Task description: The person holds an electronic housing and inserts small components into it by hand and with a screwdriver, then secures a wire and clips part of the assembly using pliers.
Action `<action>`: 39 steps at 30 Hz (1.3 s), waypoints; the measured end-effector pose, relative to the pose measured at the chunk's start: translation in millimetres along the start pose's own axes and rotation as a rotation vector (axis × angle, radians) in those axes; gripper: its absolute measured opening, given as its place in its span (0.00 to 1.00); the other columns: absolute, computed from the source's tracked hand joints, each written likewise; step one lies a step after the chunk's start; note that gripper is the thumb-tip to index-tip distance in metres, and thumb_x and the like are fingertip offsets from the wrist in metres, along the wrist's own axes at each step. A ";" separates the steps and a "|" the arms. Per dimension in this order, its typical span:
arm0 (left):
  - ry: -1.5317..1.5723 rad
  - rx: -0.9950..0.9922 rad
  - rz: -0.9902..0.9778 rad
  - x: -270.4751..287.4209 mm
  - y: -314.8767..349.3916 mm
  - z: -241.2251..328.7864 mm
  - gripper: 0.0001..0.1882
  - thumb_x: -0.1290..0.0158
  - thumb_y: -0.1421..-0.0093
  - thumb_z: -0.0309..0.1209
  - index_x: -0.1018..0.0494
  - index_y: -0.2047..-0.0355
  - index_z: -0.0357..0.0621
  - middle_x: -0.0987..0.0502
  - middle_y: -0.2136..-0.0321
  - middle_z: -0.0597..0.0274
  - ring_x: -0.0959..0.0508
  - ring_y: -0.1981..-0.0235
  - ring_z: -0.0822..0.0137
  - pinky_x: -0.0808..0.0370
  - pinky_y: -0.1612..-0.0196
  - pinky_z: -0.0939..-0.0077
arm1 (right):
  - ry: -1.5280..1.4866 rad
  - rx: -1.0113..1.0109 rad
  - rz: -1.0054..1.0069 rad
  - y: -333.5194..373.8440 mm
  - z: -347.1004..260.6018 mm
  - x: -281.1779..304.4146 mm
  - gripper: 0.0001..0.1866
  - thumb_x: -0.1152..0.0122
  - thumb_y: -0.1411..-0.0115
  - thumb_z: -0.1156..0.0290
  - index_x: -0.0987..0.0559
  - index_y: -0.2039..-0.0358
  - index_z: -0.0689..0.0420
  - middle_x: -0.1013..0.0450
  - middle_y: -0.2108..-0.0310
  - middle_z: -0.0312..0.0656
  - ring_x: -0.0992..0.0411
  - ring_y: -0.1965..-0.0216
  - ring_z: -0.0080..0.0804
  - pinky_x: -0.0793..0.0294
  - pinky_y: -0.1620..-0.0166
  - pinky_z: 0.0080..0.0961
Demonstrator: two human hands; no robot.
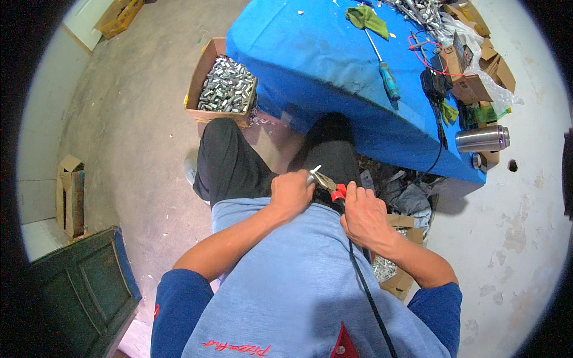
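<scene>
Both my hands are together in front of my lap, above the light-blue apron (pixel 280 256). My left hand (pixel 291 194) is closed around a small silver metal cylinder (pixel 311 176), most of which the fingers hide. My right hand (pixel 365 216) is wrapped round the handles of a pair of pliers (pixel 325 182) with red grips. The pliers' jaws point up and left, reaching the end of the metal piece. A thin white strip (pixel 317 169) sticks out at the jaws; whether they pinch it I cannot tell.
A cardboard box (pixel 202 65) full of silver metal cylinders stands beyond my left knee. On the blue-covered table (pixel 286 42) lie a screwdriver (pixel 389 80), a green cloth (pixel 368 21) and a black adapter (pixel 434 83). A steel thermos (pixel 478 139) is at the right edge. Another carton (pixel 399 286) sits by my right elbow.
</scene>
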State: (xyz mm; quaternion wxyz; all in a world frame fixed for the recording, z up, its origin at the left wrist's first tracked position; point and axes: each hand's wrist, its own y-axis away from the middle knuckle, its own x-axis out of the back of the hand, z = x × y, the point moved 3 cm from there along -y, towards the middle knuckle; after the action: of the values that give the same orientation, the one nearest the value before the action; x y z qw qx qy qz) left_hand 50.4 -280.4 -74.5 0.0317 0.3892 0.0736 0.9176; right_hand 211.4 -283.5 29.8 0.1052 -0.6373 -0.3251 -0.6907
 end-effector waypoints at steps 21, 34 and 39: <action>-0.005 -0.030 0.041 -5.6 4.9 -12.5 0.14 0.41 0.48 0.38 0.26 0.75 0.39 0.23 0.79 0.45 0.21 0.74 0.44 0.27 0.69 0.51 | -1.065 -0.151 -0.590 -21.2 35.4 -24.4 0.18 0.48 0.51 0.68 0.28 0.63 0.68 0.26 0.72 0.51 0.26 0.76 0.41 0.25 0.74 0.33; 0.136 -0.042 0.058 -6.1 0.5 -9.2 0.15 0.42 0.49 0.40 0.25 0.76 0.39 0.23 0.78 0.42 0.22 0.73 0.43 0.27 0.68 0.49 | -1.420 -0.267 -0.169 3.0 57.2 -7.5 0.24 0.52 0.53 0.74 0.29 0.53 0.68 0.26 0.64 0.44 0.26 0.65 0.32 0.25 0.59 0.27; 0.146 -0.007 0.007 -4.6 -1.0 -2.8 0.12 0.41 0.50 0.37 0.24 0.74 0.38 0.23 0.78 0.43 0.21 0.72 0.44 0.26 0.66 0.50 | -0.602 -0.191 -0.282 9.1 44.7 -6.7 0.21 0.50 0.49 0.67 0.29 0.53 0.60 0.26 0.67 0.55 0.26 0.62 0.53 0.28 0.57 0.41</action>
State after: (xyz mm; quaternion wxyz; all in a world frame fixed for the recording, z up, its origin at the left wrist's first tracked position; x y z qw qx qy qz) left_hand 51.6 -280.2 -79.8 0.0241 0.3213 0.0712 0.9440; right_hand 253.9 -266.2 25.2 -0.1521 -0.7682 -0.3605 -0.5068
